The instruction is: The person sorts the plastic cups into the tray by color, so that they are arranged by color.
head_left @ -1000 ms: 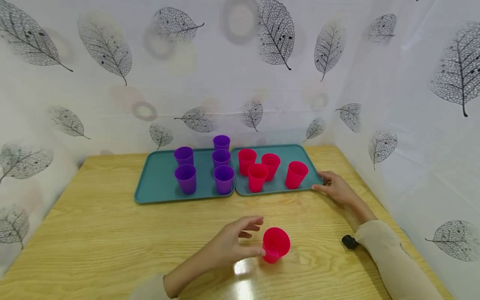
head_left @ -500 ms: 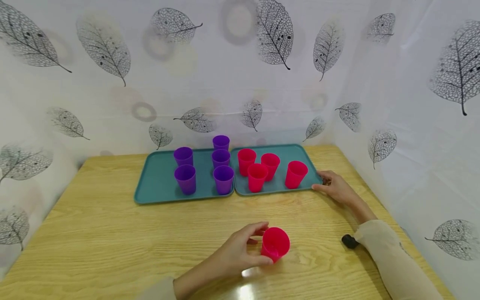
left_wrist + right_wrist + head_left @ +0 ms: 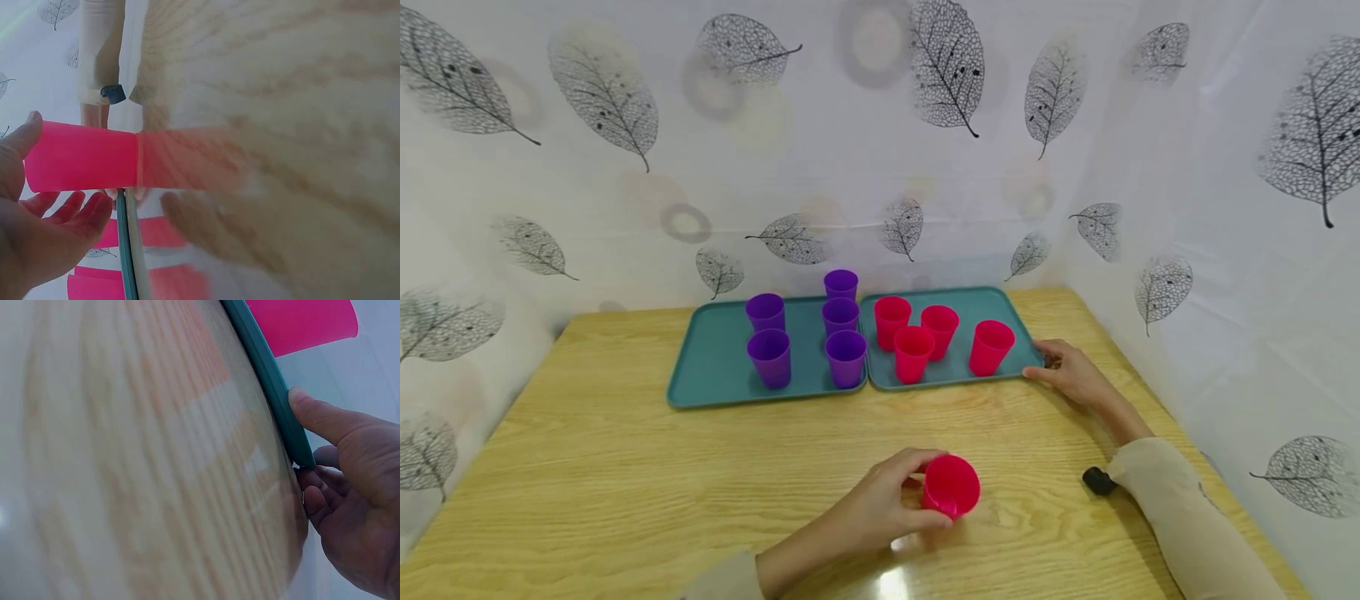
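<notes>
A pinkish-red cup (image 3: 951,487) stands upright on the table near the front. My left hand (image 3: 887,500) curls round its left side, thumb at the near side and fingers at the far side. In the left wrist view, the thumb lies at the rim of the cup (image 3: 84,157), whose base meets its reflection on the tabletop. At the right, my right hand (image 3: 1071,375) grips the near right corner of a teal tray (image 3: 977,304). In the right wrist view, the thumb presses the edge of the tray (image 3: 275,394), with the fingers curled below its corner.
Several more red cups (image 3: 913,354) stand on the right tray. A second teal tray (image 3: 707,358) adjoins it on the left and bears several purple cups (image 3: 770,358). A black object (image 3: 1099,481) sits at the right cuff. A leaf-patterned sheet (image 3: 805,150) hangs behind the table.
My left hand has moved right to the near cup, and its thumb and fingers have closed round it. The right hand stays at the tray, and the other cups have not moved.
</notes>
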Tool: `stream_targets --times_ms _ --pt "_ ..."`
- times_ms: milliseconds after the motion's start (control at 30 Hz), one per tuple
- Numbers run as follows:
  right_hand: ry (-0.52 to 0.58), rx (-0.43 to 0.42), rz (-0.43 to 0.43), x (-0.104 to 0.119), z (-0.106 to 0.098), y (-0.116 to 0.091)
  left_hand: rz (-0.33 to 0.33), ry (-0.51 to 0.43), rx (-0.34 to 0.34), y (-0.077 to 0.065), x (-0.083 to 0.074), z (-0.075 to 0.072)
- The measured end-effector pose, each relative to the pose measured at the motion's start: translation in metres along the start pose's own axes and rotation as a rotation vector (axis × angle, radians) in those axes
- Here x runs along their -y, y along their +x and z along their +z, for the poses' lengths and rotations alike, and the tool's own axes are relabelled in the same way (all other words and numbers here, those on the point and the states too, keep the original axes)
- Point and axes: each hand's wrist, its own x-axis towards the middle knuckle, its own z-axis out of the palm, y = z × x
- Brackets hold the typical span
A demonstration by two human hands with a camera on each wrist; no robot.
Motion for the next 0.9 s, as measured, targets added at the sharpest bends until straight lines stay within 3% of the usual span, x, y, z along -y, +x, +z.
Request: stream_targets --times_ms 233,533,900 --pt "0.037 0.004 0.016 0.001 -0.001 0.0 0.014 -0.033 0.008 0.002 -0.001 0.003" --pt "0.025 0.004 0.009 0.003 -0.001 0.001 -0.046 -0.067 -0.015 0.005 -0.006 0.002" --pt "0.005 -0.008 0.013 0.001 0.001 0.001 -0.067 -0.047 -0.027 0.013 -0.011 -0.003"
